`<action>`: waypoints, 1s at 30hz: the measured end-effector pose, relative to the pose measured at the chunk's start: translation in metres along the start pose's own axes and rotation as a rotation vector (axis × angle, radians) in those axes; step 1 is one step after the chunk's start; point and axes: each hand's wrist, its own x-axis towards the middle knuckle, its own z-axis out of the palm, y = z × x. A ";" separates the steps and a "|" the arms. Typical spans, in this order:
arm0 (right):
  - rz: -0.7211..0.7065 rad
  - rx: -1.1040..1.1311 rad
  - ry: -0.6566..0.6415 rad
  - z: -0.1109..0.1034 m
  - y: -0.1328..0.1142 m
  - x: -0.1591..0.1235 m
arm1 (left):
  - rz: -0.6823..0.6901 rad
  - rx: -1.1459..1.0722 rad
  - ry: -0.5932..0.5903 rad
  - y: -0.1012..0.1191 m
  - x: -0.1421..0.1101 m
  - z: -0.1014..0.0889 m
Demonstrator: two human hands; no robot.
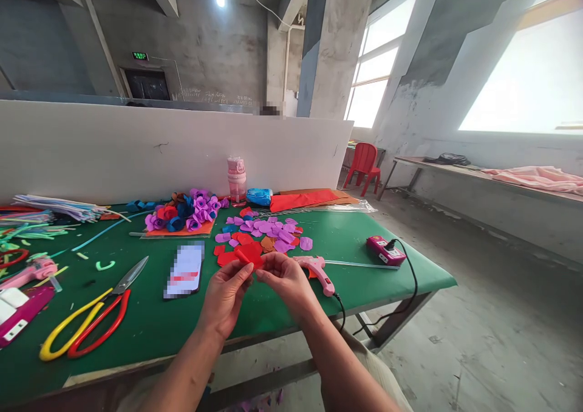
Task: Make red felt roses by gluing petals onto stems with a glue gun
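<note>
Between my two hands is a red paper petal, partly curled, above the green table. My left hand pinches its lower left edge between thumb and fingers. On the other side my right hand grips its lower right edge, fingertips close to the left thumb. Loose purple petals and red petals lie scattered just beyond. A pink hot glue gun rests right of my right hand, with a clear glue stick in its back. Paper flowers in purple, red and blue are heaped at the back left.
Scissors with yellow and red handles and a phone lie on the left. At the back stand a pink bottle and a white board. A magenta power socket with a black cable sits near the right edge.
</note>
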 end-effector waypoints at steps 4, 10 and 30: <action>0.012 0.011 0.009 0.002 -0.002 -0.001 | 0.016 0.001 -0.023 -0.002 -0.001 0.000; -0.012 -0.060 0.028 0.001 -0.004 -0.002 | 0.022 0.005 -0.032 -0.003 -0.001 0.000; -0.107 -0.213 0.070 -0.001 0.002 -0.002 | 0.036 0.036 -0.064 -0.002 -0.004 0.002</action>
